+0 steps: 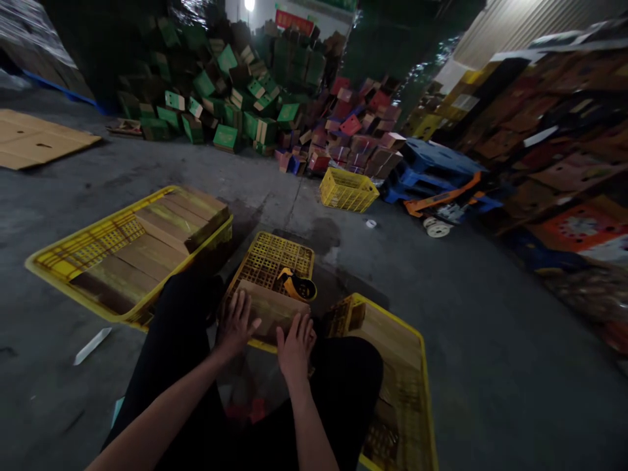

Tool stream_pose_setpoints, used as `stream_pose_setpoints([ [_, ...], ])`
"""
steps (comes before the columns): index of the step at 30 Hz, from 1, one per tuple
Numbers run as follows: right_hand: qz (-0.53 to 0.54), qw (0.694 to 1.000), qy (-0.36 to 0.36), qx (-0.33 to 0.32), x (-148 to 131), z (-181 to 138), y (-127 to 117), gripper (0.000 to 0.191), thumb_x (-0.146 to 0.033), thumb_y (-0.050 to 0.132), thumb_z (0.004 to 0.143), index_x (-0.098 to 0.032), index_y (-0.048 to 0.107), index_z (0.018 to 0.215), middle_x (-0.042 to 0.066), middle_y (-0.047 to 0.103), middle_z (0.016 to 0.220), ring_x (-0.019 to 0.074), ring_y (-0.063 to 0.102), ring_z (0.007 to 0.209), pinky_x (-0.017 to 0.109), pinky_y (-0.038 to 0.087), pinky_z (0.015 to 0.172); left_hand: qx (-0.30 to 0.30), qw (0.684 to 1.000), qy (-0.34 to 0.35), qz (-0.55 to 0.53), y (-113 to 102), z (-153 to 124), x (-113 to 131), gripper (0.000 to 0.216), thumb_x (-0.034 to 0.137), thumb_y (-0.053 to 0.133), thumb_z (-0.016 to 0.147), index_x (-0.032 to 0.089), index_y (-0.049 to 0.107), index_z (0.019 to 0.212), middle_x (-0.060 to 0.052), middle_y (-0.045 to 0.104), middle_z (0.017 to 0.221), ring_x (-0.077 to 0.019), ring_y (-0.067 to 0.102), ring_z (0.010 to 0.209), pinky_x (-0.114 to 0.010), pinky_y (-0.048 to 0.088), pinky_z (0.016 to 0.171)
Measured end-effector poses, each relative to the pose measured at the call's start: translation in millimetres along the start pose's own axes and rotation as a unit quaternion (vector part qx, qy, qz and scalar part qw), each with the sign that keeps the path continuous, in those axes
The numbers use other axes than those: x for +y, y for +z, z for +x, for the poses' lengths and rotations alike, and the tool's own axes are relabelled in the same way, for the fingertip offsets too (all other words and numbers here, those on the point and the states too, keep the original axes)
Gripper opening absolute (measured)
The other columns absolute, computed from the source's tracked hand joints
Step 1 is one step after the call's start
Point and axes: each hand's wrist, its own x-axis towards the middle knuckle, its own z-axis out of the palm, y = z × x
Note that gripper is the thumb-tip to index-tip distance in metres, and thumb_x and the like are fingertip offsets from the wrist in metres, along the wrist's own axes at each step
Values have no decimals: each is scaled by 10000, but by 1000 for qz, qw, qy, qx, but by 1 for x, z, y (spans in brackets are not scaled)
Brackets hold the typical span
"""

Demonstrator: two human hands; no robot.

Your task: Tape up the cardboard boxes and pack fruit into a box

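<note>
A flat brown cardboard piece (269, 307) lies on an upturned yellow plastic crate (275, 258) between my knees. My left hand (236, 324) rests on the cardboard's left part with fingers spread and flat. On the cardboard's near right edge lies my right hand (295, 343), fingers stretched out and pressing down. A yellow and black tape dispenser (297, 285) sits on the crate just beyond the cardboard.
A yellow crate (63, 261) at the left holds stacked flat cardboard. Another yellow crate (417, 366) with cardboard stands at my right. Farther off are a small yellow crate (347, 190), blue pallets (432, 163), tape rolls (437, 229) and heaps of green (226, 98) and red boxes (353, 131).
</note>
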Motion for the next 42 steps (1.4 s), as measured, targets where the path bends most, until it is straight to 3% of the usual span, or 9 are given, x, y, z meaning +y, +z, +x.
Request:
stream_pose_setpoints([
  [5,12,997,-79,-13,-19,-11,-2,579,-336,304,1018,-76,325,1534,182,291,1595,334,210,1492,534,236,1164,-61,992,108,23,9,-10,14,557,300,515,919,233,480,1470,-60,358,1584,-366,187,1496,-565,182,1191],
  [10,29,992,-123,-26,-27,-9,-3,523,-247,306,1013,-101,391,1507,149,342,1580,300,267,1479,505,262,1168,-98,980,175,5,10,-7,21,564,200,446,927,271,439,1486,-23,368,1581,-261,277,1479,-512,199,1195],
  [17,33,993,-114,-15,-28,-5,-6,542,-361,294,1039,-82,416,1488,165,397,1548,299,318,1458,489,283,1160,-76,993,92,-16,1,-6,15,524,269,428,971,246,414,1495,-72,405,1556,-231,339,1452,-541,13,1219],
  [23,35,992,-120,-7,-28,-6,-7,537,-358,292,1040,-90,409,1491,169,406,1541,287,327,1455,489,293,1152,-48,999,12,-21,-6,-9,1,592,400,429,979,195,348,1529,-127,382,1563,-284,314,1465,-572,15,1212],
  [32,25,994,-105,-14,-34,-11,6,630,-412,382,1011,-76,306,1539,189,244,1608,328,177,1504,546,236,1175,-5,986,-112,-126,1,-5,-18,678,413,388,976,40,272,1529,-221,229,1609,-286,211,1501,-455,248,1203],
  [35,35,991,-129,-14,-50,-12,17,638,-413,412,999,-93,310,1541,181,216,1618,346,149,1506,560,250,1167,-8,973,-131,-191,2,-1,-23,610,427,361,989,95,363,1500,-179,351,1571,-270,302,1472,-454,279,1198],
  [42,54,980,-188,-42,-113,-4,28,617,-227,417,963,-93,282,1550,164,215,1623,325,168,1506,543,255,1182,29,943,-203,-263,-2,16,-33,572,376,149,1035,143,523,1399,-118,614,1370,-232,537,1318,-400,455,1096],
])
